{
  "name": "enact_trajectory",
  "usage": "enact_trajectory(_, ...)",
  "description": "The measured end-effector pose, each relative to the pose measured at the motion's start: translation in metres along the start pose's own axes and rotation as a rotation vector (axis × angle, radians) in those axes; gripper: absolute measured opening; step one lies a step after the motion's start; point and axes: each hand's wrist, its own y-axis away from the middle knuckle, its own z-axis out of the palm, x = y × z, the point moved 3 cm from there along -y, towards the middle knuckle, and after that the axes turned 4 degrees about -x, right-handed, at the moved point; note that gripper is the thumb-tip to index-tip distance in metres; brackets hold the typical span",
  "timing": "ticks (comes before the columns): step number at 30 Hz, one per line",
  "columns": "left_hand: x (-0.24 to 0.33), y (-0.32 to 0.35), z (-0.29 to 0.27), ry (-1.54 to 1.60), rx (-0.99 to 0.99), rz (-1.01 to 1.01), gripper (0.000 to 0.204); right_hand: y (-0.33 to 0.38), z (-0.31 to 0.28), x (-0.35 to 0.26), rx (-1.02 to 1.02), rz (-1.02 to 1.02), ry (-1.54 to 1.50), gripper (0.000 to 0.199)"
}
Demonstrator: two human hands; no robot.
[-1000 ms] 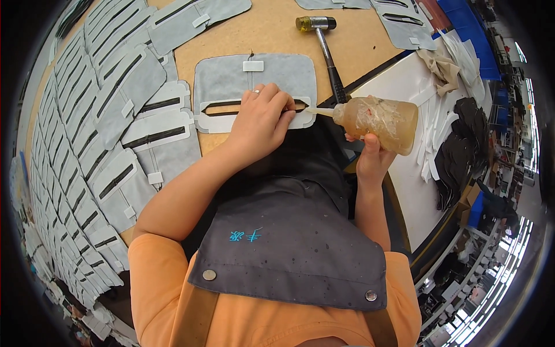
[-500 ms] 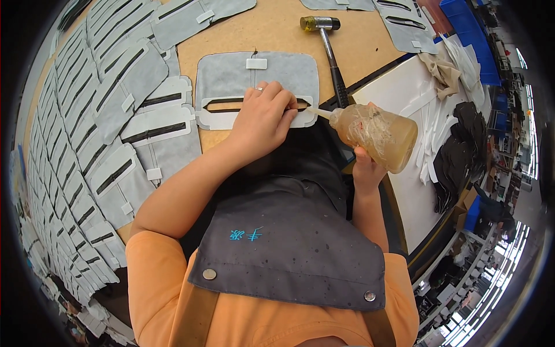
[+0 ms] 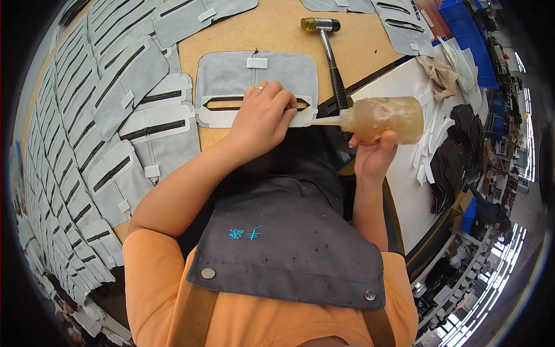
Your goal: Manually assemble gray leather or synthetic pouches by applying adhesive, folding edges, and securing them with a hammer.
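A grey leather-like panel (image 3: 219, 75) lies flat on the board, with a long slot framed by a pale strip along its near side. Over the right part of that slot sits my left hand (image 3: 265, 115), its fingers curled and pinched together on the panel's strip. My right hand (image 3: 376, 153) grips a squeeze bottle (image 3: 399, 118) of cloudy yellowish liquid from below. The bottle lies nearly level, and its thin nozzle (image 3: 325, 121) points left at the panel's near right corner. Whether the tip touches is too fine to tell.
A mallet (image 3: 330, 58) lies right of the panel, its handle toward me. Overlapping slotted grey panels (image 3: 69, 144) cover the left side. On the right, a white surface (image 3: 399, 196) bears white strips and dark cut pieces (image 3: 459, 150); a blue bin (image 3: 465, 37) stands beyond.
The bottle has swung from a slant to nearly level, and its nozzle has shifted toward me along the panel's right end. My left hand has stayed in place.
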Motion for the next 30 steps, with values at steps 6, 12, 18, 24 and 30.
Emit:
enact_trajectory(6, -0.001, -0.001, 0.001, -0.001, -0.008, 0.005, 0.007, -0.012, 0.007, -0.005, 0.081, -0.023, -0.031, 0.051)
enact_trajectory(12, 0.0, 0.0, 0.001, -0.01, -0.008, 0.005, 0.007, -0.011, 0.021, -0.007, -0.008, -0.086, 0.201, 0.052)
enact_trajectory(18, 0.0, -0.001, 0.001, -0.013, -0.005, 0.011, 0.007, -0.007, 0.017, -0.007, -0.077, -0.215, 0.423, 0.056)
enact_trajectory(24, 0.0, 0.0, 0.001, -0.015, -0.018, 0.006, 0.008, -0.007, 0.026, -0.011, -0.111, -0.271, 0.399, 0.06)
enact_trajectory(30, 0.0, -0.002, -0.001, -0.002, -0.038, -0.004, 0.008, -0.008, 0.002, -0.01, -0.109, -0.231, 0.5, 0.062)
